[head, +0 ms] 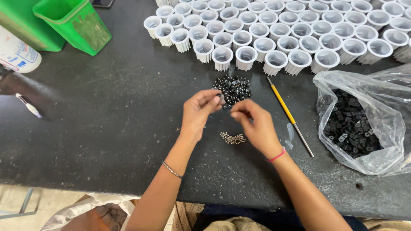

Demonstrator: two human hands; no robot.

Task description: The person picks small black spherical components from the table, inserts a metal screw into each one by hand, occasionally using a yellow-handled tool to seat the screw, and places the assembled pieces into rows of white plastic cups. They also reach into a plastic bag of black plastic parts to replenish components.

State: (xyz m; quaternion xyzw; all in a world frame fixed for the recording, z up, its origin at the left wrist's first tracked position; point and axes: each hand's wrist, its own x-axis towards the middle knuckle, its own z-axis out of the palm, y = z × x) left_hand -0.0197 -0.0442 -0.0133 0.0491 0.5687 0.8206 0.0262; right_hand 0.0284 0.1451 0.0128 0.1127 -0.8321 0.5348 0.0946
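Pinching a small black piece point(222, 99) between the fingertips of my left hand point(198, 112), I keep my right hand point(253, 123) pinched shut just beside it, at four o'clock; what it holds I cannot tell. The pile of black pieces point(233, 89) lies at twelve o'clock, small metal bits point(232, 138) at six.

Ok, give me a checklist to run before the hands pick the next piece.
1. Left hand pinching a small piece at its fingertips: ok.
2. Right hand fingertips closed; whether they hold anything: cannot tell.
3. Pile of black beads within reach, just beyond the hands: ok.
4. Small metal pieces lying between the wrists: ok.
5. Yellow-handled tool lying apart from the hands: ok.
6. Plastic bag of black parts open: ok.
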